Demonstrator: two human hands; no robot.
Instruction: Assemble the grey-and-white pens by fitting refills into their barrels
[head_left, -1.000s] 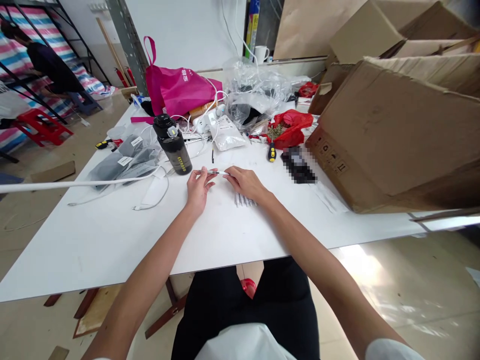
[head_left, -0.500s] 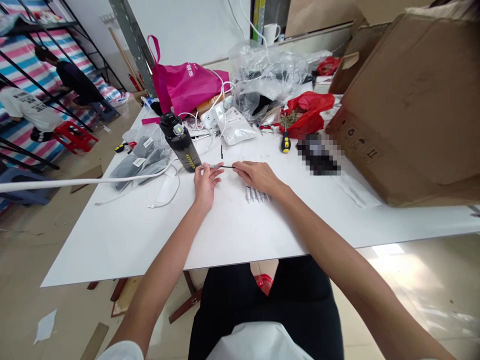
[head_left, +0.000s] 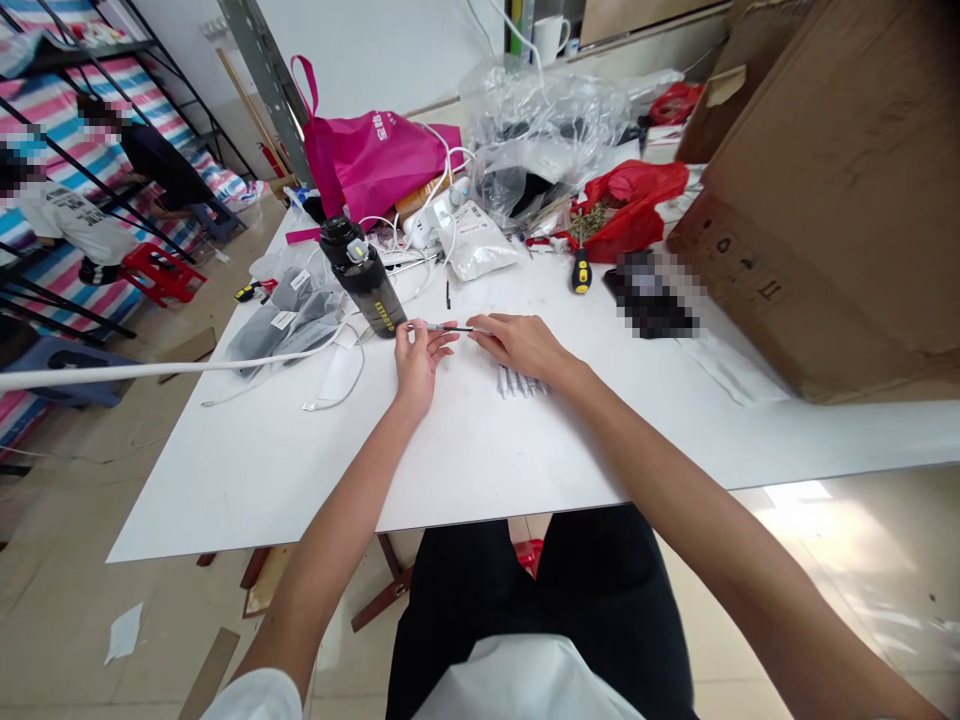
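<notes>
- My left hand (head_left: 418, 360) has thumb and finger pinched on a slim pen-like stick (head_left: 465, 329), other fingers loosely spread.
- Right hand (head_left: 529, 345): fingertips closed on the other end.
- Stick's between them; that gap showed pale a second ago, dark now. Mid-step, I'd guess, but it's too tiny to tell if it's one piece.
- Slim pale pieces (head_left: 521, 383) lie near my right wrist, water bottle (head_left: 369, 288) beside my left hand.

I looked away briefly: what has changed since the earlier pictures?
Between the left hand and right hand, a dark stretch of the slim pen-like piece now shows where white first showed. The view has swung left, bringing a person in a white shirt further into sight. Neither hand has visibly let go; the black water bottle, screwdriver and row of small clear pieces stayed on the table.
</notes>
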